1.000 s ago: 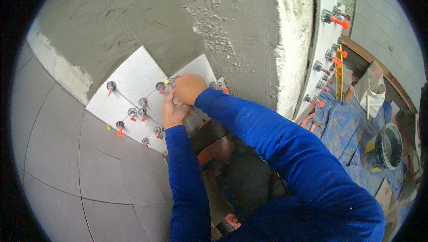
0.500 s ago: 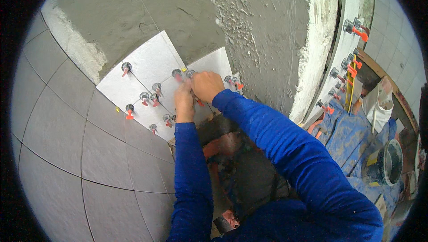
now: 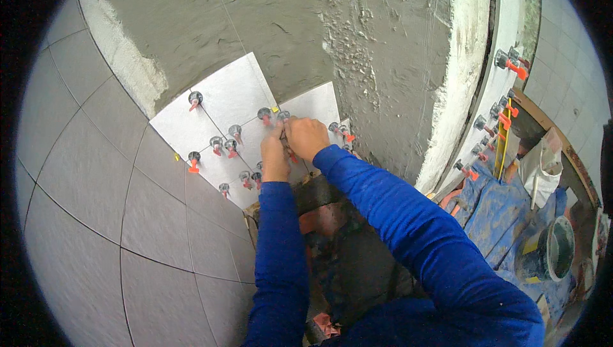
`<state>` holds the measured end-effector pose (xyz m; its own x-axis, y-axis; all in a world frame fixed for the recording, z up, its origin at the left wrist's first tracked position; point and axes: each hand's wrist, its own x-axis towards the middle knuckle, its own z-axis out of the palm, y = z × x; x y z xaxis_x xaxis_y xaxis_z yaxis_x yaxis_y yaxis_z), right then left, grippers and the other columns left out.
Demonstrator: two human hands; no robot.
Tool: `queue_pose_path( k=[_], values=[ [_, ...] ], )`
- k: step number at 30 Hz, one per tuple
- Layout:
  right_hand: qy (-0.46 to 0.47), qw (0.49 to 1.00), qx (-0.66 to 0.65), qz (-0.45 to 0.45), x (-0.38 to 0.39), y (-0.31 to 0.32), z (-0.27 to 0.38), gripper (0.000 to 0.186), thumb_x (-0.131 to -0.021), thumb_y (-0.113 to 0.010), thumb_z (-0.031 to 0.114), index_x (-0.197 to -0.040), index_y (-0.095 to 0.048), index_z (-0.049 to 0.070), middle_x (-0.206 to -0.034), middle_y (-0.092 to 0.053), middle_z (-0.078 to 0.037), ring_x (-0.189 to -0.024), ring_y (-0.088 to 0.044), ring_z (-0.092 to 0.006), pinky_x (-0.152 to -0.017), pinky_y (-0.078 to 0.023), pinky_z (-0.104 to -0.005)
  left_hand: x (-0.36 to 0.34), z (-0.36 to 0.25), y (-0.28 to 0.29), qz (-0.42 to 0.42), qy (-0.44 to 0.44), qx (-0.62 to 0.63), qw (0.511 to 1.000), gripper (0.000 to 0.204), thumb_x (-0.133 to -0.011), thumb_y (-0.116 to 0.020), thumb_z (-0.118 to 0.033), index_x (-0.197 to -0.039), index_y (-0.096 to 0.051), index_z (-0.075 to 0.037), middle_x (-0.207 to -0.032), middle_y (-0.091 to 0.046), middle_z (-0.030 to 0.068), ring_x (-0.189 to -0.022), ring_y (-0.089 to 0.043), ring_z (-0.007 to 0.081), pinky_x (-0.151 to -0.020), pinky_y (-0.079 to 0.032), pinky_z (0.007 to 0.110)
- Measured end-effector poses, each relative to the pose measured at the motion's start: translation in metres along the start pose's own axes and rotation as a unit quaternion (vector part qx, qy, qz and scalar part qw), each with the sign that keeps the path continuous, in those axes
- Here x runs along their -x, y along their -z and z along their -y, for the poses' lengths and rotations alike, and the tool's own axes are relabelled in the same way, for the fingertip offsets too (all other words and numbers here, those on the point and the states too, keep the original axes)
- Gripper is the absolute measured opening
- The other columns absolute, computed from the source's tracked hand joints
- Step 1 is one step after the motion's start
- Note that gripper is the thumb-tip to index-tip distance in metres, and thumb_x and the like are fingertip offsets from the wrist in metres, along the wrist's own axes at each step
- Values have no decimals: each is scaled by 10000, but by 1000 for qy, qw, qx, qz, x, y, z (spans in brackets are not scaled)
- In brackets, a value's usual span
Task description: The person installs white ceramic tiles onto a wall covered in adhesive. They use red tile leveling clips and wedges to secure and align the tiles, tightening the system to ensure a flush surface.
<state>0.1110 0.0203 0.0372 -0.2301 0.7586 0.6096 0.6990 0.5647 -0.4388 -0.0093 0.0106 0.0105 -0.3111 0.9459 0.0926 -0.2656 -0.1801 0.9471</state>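
White tiles stand on the grey mortared wall, with red-handled tile levelers along their joints. At the upper joint, beside a small yellow spacer, sits one tile leveler with a dark round base. My left hand and my right hand meet just below that base. The fingers of both are closed in a pinch around its lower part, which they hide. Another tile leveler is just left of them. More levelers, such as one with a bright red handle, dot the lower tiles.
Bare mortar spreads above the tiles. Large grey tiles cover the left side. At right, more levelers line a pale strip. A dark bucket and a white bag rest on a blue sheet.
The view has shifted, so the wall and tiles appear slightly lower and farther right. Both hands stay together at the same tile leveler, with a slight change in finger position.
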Motion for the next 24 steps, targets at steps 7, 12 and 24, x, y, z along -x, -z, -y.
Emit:
queue_pose_path(
  k=[7, 12, 24],
  values=[
    [-13, 999, -11, 29, -7, 3, -2, 252, -904, -580, 227, -880, -742, 36, -861, -731, -238, -817, -728, -414, -761, -580, -506, -13, 1, -11, 21, 61, 88, 994, 258, -983, -639, -265, -1062, -684, -24, -1014, -715, 82, -904, -692, 196, -763, -541, 317],
    [-22, 999, -28, 25, -8, 0, -4, 278, -916, -562, 237, -887, -750, 35, -871, -725, -255, -839, -719, -432, -770, -573, -520, -26, 3, -17, -7, 58, 92, 994, 274, -958, -673, -253, -1069, -678, -3, -1034, -714, 98, -925, -691, 213, -795, -548, 350],
    [-56, 995, -85, -2, -6, -11, -1, 315, -931, -554, 252, -869, -743, 7, -814, -717, -244, -778, -716, -422, -741, -575, -519, -7, -23, -16, -40, 48, -42, 997, 394, -924, -726, -324, -1057, -680, 44, -943, -708, 107, -807, -684, 206, -653, -514, 346]
  ],
)
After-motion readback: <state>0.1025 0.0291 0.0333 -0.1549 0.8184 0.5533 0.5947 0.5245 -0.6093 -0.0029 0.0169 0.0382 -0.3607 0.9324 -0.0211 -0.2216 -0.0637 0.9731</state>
